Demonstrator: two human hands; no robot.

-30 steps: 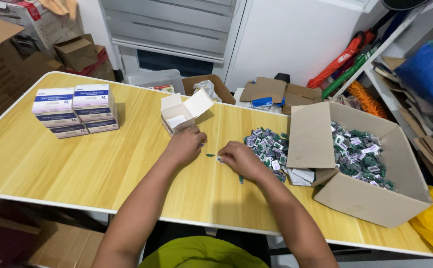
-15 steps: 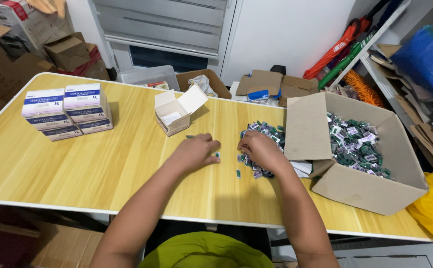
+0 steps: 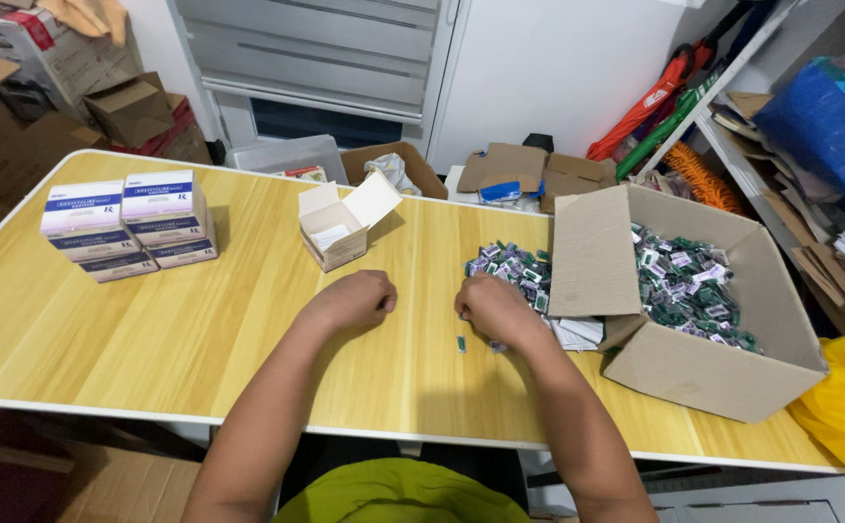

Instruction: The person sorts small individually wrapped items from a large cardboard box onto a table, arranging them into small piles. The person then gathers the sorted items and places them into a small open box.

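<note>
Over yellow tabletop (image 3: 103,329), curling both hands, left hand (image 3: 353,300) and right hand (image 3: 490,308), fingers closed, contents hidden, beside green packets (image 3: 509,266).

Head camera, looking steeply down and forward over the bench (image 3: 132,329).

There is only the one view, so nothing is shared with a second. It sits above the person's chest and faces the far wall; both forearms run up from the bottom edge to the left hand (image 3: 353,300) and right hand (image 3: 492,310) near mid-frame. It is close enough to fill the width with the bench, and the carton (image 3: 722,373) lies at the right.
</note>
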